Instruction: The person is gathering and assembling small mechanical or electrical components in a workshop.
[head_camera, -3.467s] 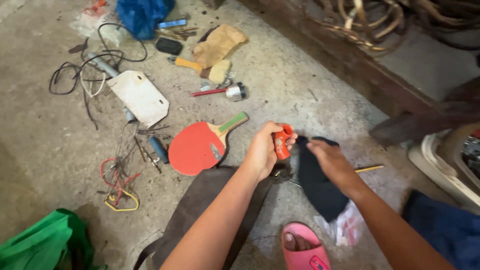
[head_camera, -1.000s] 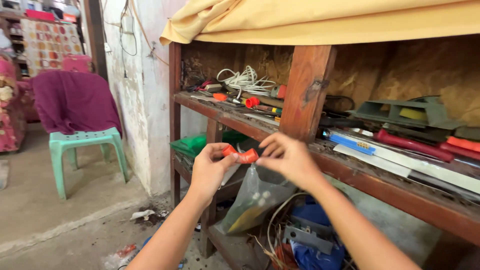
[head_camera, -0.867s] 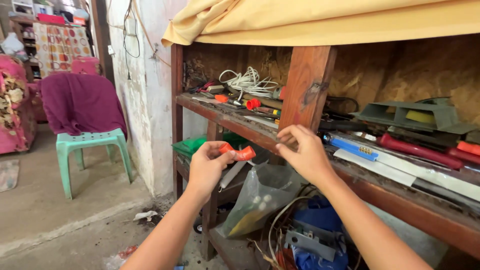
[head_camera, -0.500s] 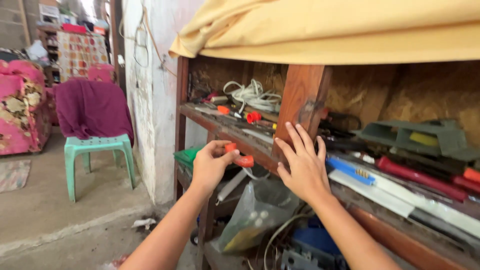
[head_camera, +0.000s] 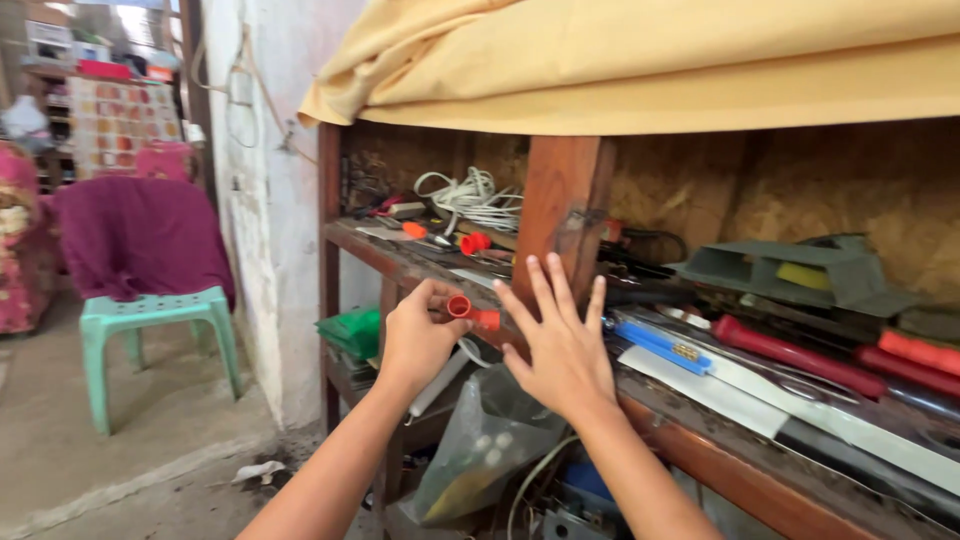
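On your left stands a green plastic chair (head_camera: 150, 320) with a purple cloth (head_camera: 135, 240) draped over its back. A yellow sheet (head_camera: 650, 60) hangs over the wooden shelf (head_camera: 700, 450) in front of you. On that shelf you see a coil of white cord (head_camera: 475, 200), a blue strip (head_camera: 660, 345) and a red-handled tool (head_camera: 790, 355). Below it hangs a clear plastic bag (head_camera: 480, 450).

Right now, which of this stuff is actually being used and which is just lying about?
In use:
left hand gripping an orange tube
right hand spread open, by the shelf

Lying about:
white cord coil
blue tool
red handle
plastic bag
green stool
yellow cloth
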